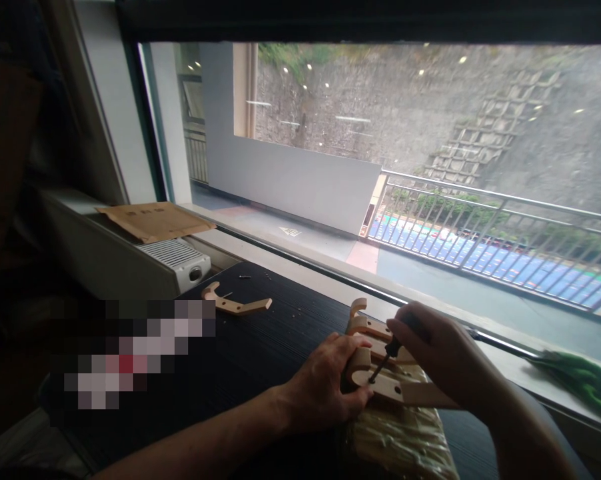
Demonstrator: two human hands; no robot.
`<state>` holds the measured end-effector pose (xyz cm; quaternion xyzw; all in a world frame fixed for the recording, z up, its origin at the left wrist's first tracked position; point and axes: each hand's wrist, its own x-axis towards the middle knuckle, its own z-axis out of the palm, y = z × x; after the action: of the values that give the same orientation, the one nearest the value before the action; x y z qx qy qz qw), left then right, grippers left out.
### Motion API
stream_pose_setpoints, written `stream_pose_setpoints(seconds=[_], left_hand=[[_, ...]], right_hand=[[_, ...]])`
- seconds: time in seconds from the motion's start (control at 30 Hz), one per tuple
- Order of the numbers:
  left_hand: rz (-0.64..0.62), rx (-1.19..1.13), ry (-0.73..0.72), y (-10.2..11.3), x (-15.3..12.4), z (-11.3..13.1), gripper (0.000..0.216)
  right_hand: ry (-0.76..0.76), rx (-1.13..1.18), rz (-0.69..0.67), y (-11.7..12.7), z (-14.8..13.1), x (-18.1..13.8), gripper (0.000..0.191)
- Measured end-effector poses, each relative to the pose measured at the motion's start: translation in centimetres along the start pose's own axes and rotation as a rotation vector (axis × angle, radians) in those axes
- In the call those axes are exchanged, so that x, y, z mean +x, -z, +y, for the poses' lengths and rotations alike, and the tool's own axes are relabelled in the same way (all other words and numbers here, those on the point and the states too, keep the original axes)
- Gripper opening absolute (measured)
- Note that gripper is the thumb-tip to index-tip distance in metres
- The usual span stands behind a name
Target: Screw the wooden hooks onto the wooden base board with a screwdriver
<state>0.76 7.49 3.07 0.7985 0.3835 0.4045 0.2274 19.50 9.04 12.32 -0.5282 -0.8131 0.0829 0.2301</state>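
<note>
My right hand (443, 350) is closed around the dark handle of a screwdriver (381, 365). The shaft slants down, its tip at a dark hole in a pale wooden hook (389, 389). My left hand (320, 380) grips the curled end of that hook between thumb and fingers. Other similar wooden pieces (373, 327) lie just behind it. These rest on a block wrapped in shiny yellowish plastic or tape (400, 443). Whether a screw sits under the screwdriver tip is too small to tell.
Another wooden hook (238, 307) lies on the dark table (280, 340), near small dark bits. A brown envelope (155, 221) rests on a white appliance (175, 260) at the left. A green cloth (580, 380) is on the sill at right, below the large window.
</note>
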Motion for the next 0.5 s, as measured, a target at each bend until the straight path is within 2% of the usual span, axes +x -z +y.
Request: stream_pose_setpoints(seconds=[0.33, 0.5], left_hand=[[0.0, -0.018, -0.001, 0.19, 0.1, 0.24, 0.054], [0.002, -0.024, 0.002, 0.05, 0.06, 0.06, 0.053]], right_hand=[[0.071, 0.085, -0.082, 0.25, -0.67, -0.48, 0.028], [0.053, 0.07, -0.035, -0.13, -0.08, -0.02, 0.03]])
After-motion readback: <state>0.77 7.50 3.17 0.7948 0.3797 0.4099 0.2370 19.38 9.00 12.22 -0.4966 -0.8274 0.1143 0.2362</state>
